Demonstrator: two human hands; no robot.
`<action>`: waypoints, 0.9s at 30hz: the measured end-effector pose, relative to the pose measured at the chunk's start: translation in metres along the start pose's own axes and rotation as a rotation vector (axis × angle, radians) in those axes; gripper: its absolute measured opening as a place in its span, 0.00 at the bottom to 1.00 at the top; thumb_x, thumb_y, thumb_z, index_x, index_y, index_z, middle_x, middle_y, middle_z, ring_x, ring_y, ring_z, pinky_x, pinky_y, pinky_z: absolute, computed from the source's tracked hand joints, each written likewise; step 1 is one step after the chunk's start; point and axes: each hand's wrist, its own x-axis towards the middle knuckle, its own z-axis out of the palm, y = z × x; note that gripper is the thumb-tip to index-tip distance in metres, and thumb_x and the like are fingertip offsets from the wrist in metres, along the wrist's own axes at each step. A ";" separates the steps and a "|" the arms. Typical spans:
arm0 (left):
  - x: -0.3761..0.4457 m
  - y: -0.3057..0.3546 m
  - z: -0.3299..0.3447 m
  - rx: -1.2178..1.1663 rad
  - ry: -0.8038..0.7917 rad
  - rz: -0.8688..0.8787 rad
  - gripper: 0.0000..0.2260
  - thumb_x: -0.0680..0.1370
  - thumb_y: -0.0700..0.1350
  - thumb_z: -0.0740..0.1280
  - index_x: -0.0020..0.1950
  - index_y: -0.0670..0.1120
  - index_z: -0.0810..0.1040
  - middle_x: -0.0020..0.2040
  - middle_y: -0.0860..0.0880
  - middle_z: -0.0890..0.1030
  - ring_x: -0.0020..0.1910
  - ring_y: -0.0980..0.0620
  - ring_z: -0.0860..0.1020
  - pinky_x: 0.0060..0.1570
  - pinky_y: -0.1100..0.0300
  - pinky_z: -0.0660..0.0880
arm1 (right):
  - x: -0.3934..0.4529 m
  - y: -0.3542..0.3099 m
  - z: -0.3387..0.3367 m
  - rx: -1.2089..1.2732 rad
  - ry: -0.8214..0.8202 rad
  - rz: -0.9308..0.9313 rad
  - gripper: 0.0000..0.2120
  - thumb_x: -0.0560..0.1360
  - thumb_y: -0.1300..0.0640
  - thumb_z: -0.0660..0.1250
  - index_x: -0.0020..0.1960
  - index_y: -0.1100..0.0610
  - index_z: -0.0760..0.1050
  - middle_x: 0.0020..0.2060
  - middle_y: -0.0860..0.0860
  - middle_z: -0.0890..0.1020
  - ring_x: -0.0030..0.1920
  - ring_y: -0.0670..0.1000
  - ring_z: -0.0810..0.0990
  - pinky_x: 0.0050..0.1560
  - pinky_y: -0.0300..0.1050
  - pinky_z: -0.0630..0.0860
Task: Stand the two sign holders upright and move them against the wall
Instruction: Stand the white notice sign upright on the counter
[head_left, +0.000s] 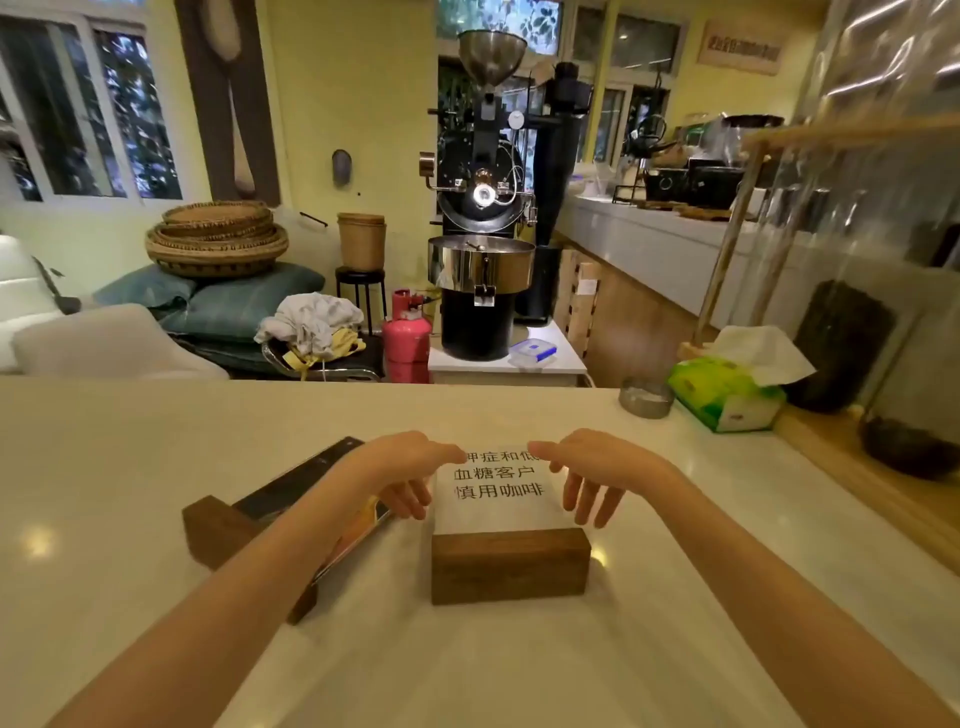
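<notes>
clear sign holder (498, 488) lay flat on table (104, 441), wooden base (510, 566) toward person, long axis running away; left hand (410, 478) and right hand (587, 478) flanked panel, fingers spread, gripping nothing; second sign holder (280, 499) lay left, under left forearm.

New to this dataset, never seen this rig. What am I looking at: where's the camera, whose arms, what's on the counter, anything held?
There is no robot: one wide-angle camera on a person's head looks forward and down at their bare arms. The left hand and right hand are open, reaching around a clear sign panel in a wooden block; I can't confirm a grip. A second sign holder lies flat at the left. On the pale counter also sit a green tissue pack and a small metal dish.
</notes>
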 end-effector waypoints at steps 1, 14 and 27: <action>-0.001 -0.001 0.002 0.005 -0.018 -0.019 0.30 0.75 0.58 0.60 0.69 0.38 0.63 0.60 0.36 0.78 0.43 0.44 0.81 0.40 0.56 0.79 | -0.002 0.002 0.002 0.019 -0.010 0.023 0.33 0.73 0.36 0.56 0.64 0.62 0.67 0.39 0.57 0.81 0.35 0.55 0.82 0.32 0.47 0.81; -0.009 -0.024 0.026 -0.220 0.007 0.051 0.19 0.73 0.40 0.69 0.63 0.41 0.72 0.39 0.49 0.76 0.35 0.53 0.77 0.23 0.66 0.78 | -0.012 0.017 0.026 0.259 0.010 -0.018 0.13 0.69 0.54 0.72 0.49 0.57 0.73 0.36 0.50 0.76 0.32 0.48 0.75 0.23 0.36 0.73; -0.017 -0.014 0.024 -0.328 0.114 0.101 0.29 0.70 0.35 0.72 0.67 0.38 0.64 0.59 0.41 0.77 0.45 0.46 0.78 0.29 0.55 0.80 | -0.011 0.016 0.026 0.288 0.171 -0.115 0.26 0.67 0.55 0.73 0.62 0.57 0.67 0.48 0.50 0.77 0.37 0.47 0.77 0.32 0.39 0.77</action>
